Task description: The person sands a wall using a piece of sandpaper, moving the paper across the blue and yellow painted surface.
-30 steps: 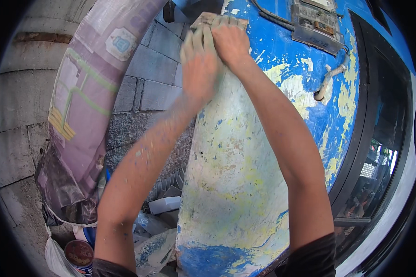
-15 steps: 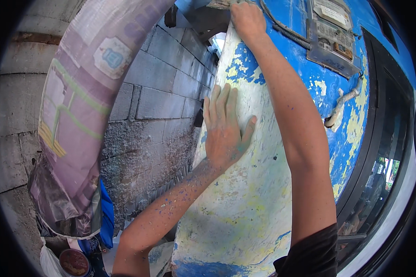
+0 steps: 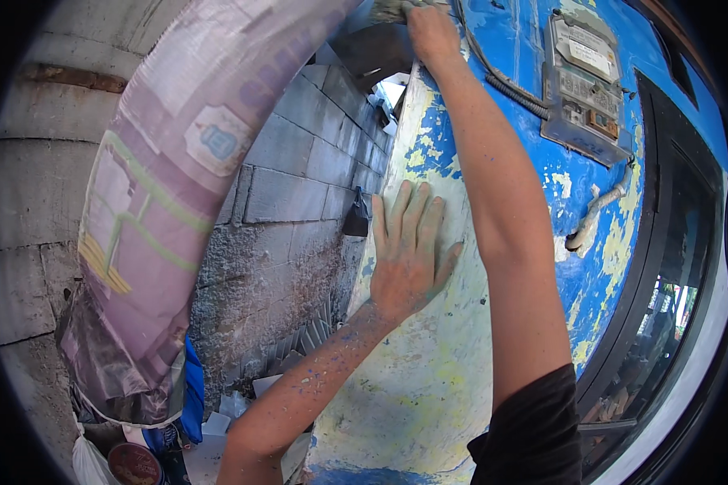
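Note:
My left hand (image 3: 402, 263) lies flat against the scraped wall (image 3: 408, 380), with fingers spread and nothing in them. Its skin is dusty, and blue paint flecks dot the forearm. Higher up, my right hand (image 3: 433, 34) is closed near the wall's top corner. Whatever its fingers hold is hidden at the picture's edge. Blue paint (image 3: 437, 137) survives in ragged patches below that hand. Between and under my arms the surface is worn to a pale white and yellowish green, with a blue strip (image 3: 380, 473) at the bottom.
An electricity meter (image 3: 586, 85) with a cable is fixed to the blue wall at right, beside a dark-framed window (image 3: 663, 283). A purple printed sheet (image 3: 170, 162) hangs at left before a grey block wall (image 3: 291, 178). A round tub (image 3: 134, 465) sits low left.
My left hand has slid slightly down and right in the picture, still flat on the wall. The view has shifted a little. My right hand stays closed at the top.

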